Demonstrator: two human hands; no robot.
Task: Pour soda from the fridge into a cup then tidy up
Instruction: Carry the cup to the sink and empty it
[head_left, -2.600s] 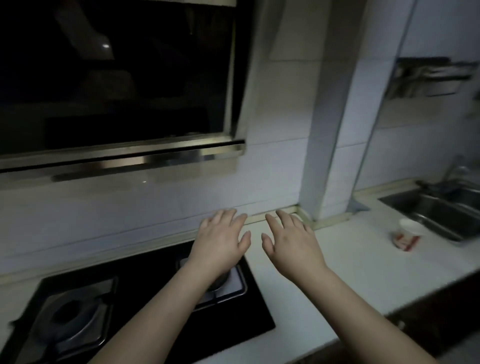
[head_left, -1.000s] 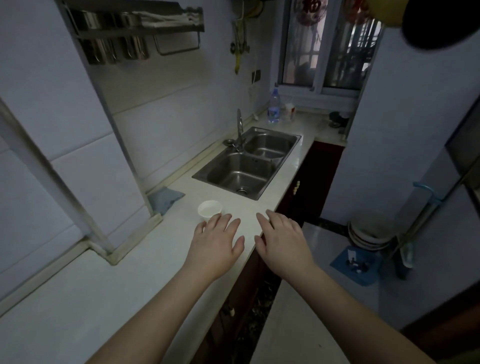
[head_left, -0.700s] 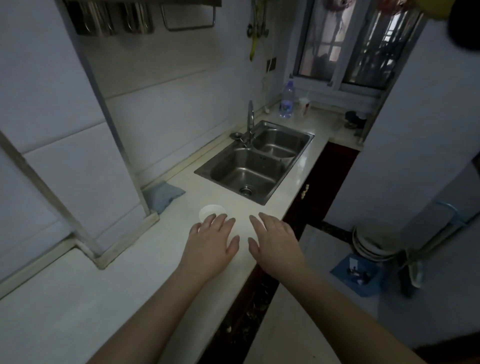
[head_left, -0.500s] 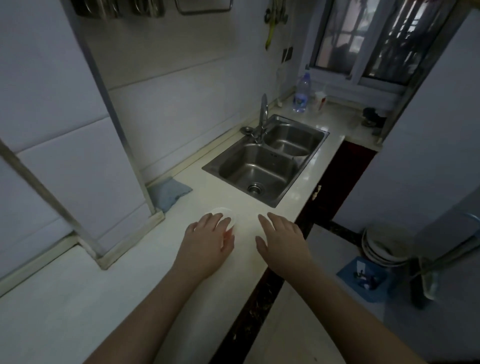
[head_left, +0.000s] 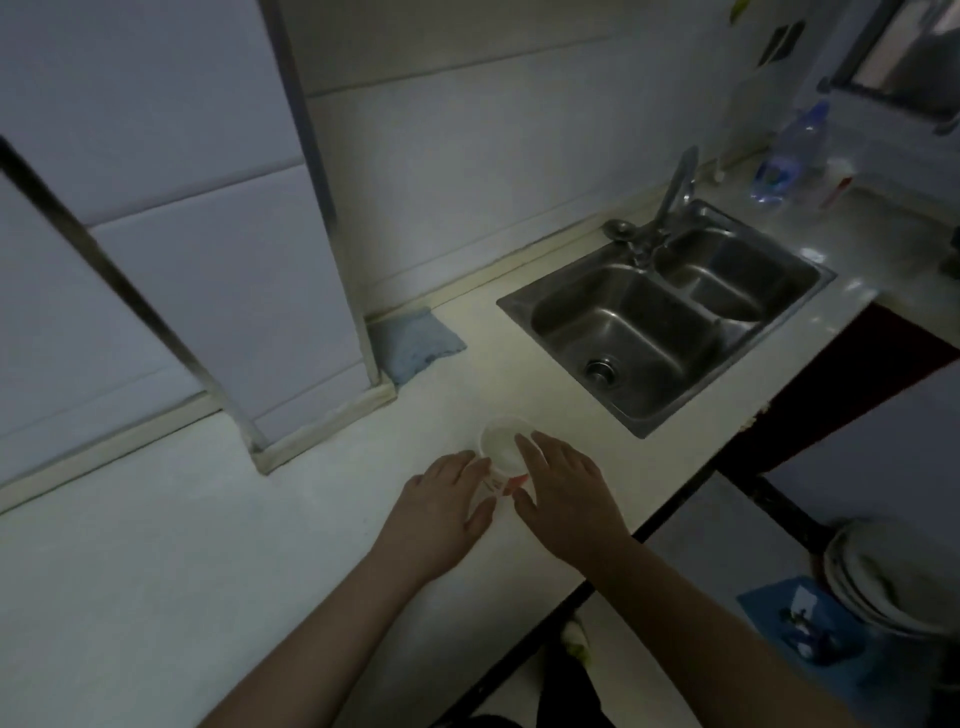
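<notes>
The cup (head_left: 501, 448) stands upright, mouth up, between the flat-fingered left hand (head_left: 441, 512) and right hand (head_left: 563, 493), neither gripping.

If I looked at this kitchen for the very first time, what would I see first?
You would first see two hands, the left hand and the right hand, reaching to either side of a small white paper cup near the front edge of the pale counter. Next comes the shiny metal double sink to the right, with its tap behind it. A blue cloth lies by the wall.
</notes>
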